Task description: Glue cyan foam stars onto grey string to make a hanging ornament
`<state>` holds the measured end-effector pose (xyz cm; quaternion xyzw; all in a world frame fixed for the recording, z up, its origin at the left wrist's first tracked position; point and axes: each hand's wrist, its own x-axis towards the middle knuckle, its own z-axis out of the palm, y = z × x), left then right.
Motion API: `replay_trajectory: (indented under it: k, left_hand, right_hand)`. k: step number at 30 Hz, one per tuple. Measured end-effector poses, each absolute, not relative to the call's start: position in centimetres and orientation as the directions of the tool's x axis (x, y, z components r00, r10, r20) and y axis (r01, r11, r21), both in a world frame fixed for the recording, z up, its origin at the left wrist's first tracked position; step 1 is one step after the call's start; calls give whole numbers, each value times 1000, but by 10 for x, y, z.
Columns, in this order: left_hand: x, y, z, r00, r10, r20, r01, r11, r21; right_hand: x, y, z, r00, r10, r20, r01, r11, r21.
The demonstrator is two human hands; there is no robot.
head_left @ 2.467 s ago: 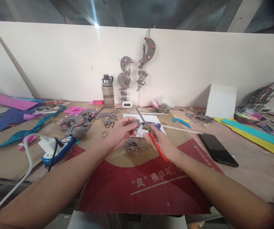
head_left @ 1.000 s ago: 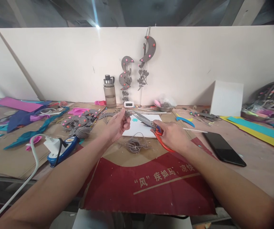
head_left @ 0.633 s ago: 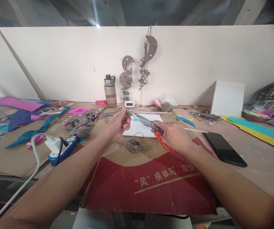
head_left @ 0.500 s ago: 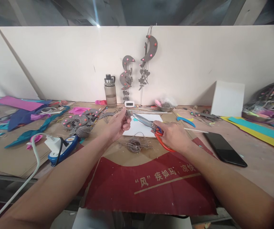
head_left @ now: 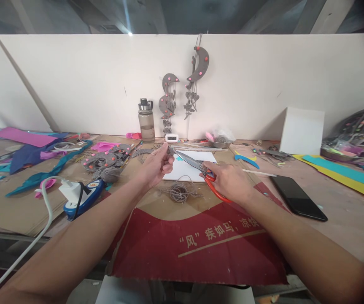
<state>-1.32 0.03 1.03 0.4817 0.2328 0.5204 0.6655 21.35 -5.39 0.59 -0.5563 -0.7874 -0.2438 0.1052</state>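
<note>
My left hand [head_left: 159,165] pinches a small grey piece [head_left: 170,150], perhaps knotted cord, between thumb and fingertips; its exact kind is too small to make out. In my right hand [head_left: 230,179] are scissors [head_left: 188,160] with red-orange handles, gripped around the handles. Their blade tips point left and reach the grey piece. Below both hands lies a loose coil of grey cord [head_left: 180,192] on the cardboard [head_left: 200,249]. A white sheet [head_left: 188,174] with a small teal shape is partly under the scissors.
Left are grey pieces with pink dots [head_left: 106,160], a blue power strip [head_left: 85,198] and coloured scraps. A bottle [head_left: 146,122] and small digital clock [head_left: 171,138] stand behind. Right lies a black phone [head_left: 297,198]. Moon-shaped hangings [head_left: 200,65] are on the white wall.
Almost nothing differs. My right hand and the scissors have shifted very slightly; my left hand keeps its pinch on the grey piece.
</note>
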Motion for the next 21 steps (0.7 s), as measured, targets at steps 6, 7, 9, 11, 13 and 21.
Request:
replay_trajectory:
  k: [6,7,9,11,13,21]
  left_hand:
    - [-13,-1,11,351,919,181,-461,1,887]
    - [-13,-1,12,353,918,179,-462,5,887]
    - [-13,-2,12,358,917,176,-466,12,885]
    - [-13,-2,12,364,915,174,-470,19,883]
    - [-14,-2,12,368,914,170,-472,26,881]
    - [-15,-1,11,367,912,183,-479,17,878]
  right_hand:
    - [213,-55,5,-364,818,444,927,275,254]
    - [213,-56,5,-368,816,446,926,279,254]
    - [213,-56,5,-374,810,452,924,282,259]
    - [212,-57,5,-375,809,453,923,280,264]
    - [211,-58,6,-370,814,447,924,274,267]
    - [210,-58,9,-358,842,405,923,253,289]
